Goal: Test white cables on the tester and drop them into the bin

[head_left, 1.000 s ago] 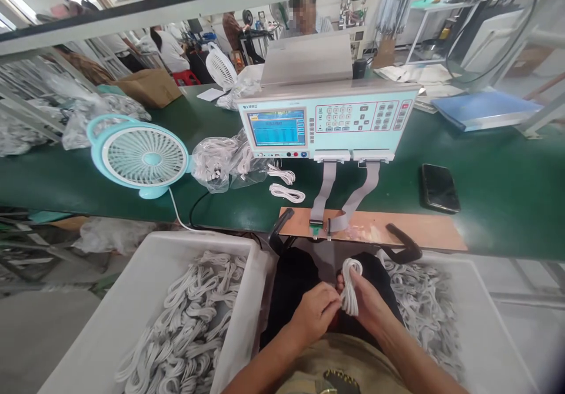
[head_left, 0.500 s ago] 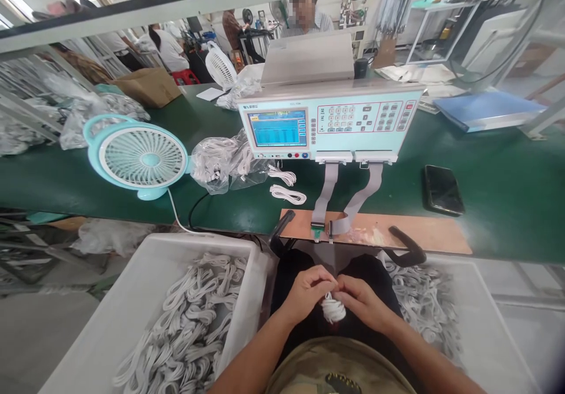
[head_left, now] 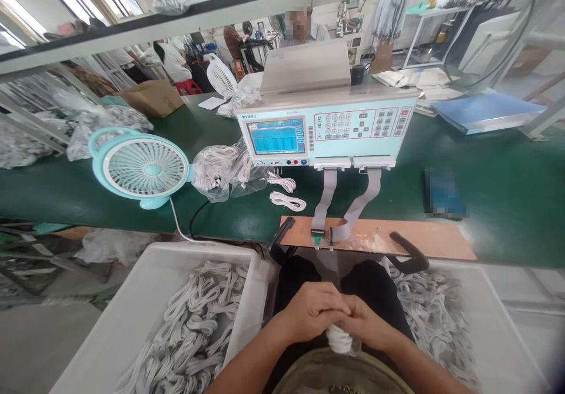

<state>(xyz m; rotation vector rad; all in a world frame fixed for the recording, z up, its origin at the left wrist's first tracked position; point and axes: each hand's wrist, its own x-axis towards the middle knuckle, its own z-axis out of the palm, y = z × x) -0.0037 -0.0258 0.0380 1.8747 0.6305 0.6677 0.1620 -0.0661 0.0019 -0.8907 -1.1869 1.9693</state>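
Note:
A bundled white cable hangs below my joined hands, above my lap. My left hand is closed at the top of the bundle, its fingers lying over those of my right hand. My right hand is curled round the bundle from the other side. The fingers hide the cable's upper part and its ends. Ahead of my hands, two grey ribbon cables run from a tester with a screen to small connectors at the edge of a brown board.
White bins with many coiled cables stand left and right. Black clamps hold the board. Two coiled cables, bagged cables, a fan, a phone and a blue folder lie on the green table. People sit beyond.
My hands have come nearer my body and closed together over the cable bundle, from a fingertip hold. The phone's dark screen is now lit. The view has shifted slightly.

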